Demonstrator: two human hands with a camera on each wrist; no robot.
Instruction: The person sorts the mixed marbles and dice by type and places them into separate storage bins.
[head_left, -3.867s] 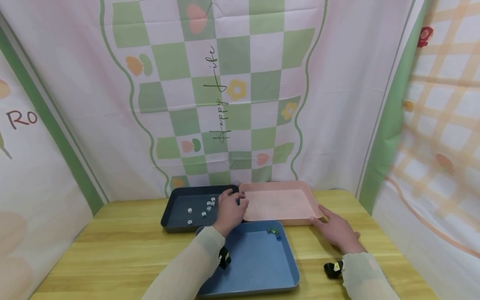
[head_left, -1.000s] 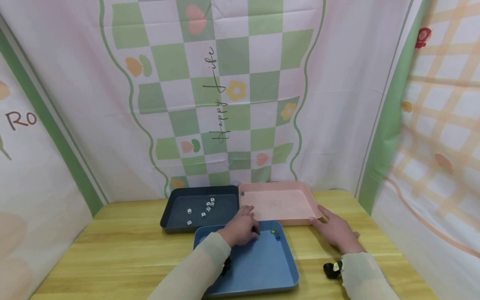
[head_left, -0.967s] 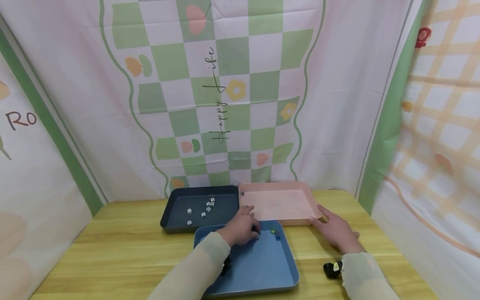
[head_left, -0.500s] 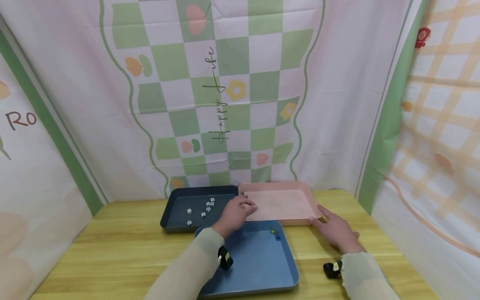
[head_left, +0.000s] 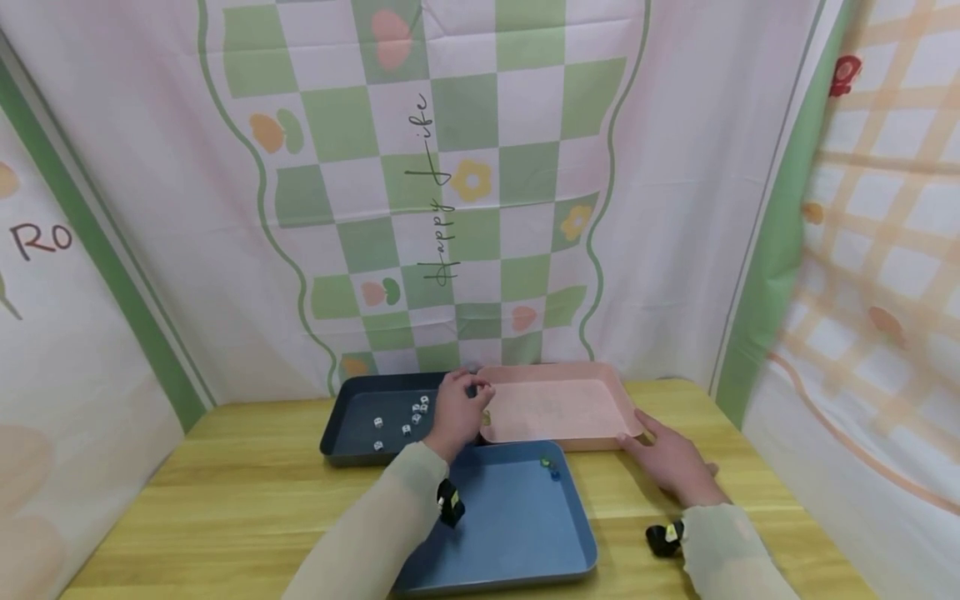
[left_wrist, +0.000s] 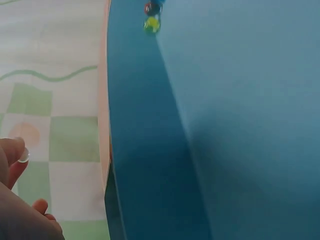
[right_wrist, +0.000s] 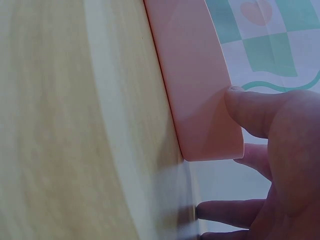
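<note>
Bead (head_left: pixel 486 418), small and yellowish, at the left end of the pink tray (head_left: pixel 570 373), right under the fingertips of the left grip (head_left: pixel 457 410). Cannot tell whether pinched there or lying loose on the tray floor: too small in the head view, and out of sight in the left wrist view. Left grip with fingers curled downward, poised over the seam between the dark tray (head_left: pixel 352 390) and the pink tray. Several white dice (head_left: pixel 416 410) scattered in the dark tray, just left of that grip. Nearer the body, a blue tray (head_left: pixel 525 533), touching both other trays, with two more beads (head_left: pixel 551 467) close together at its far right corner; same pair seen small at the top of the left wrist view (left_wrist: pixel 152 20), beside the blue wall. Right grip (head_left: pixel 675 467) spread flat on the wooden bench (head_left: pixel 225 500), fingers relaxed, thumb (right_wrist: pixel 250 112) resting against the near right corner of the pink tray, nothing held.
</note>
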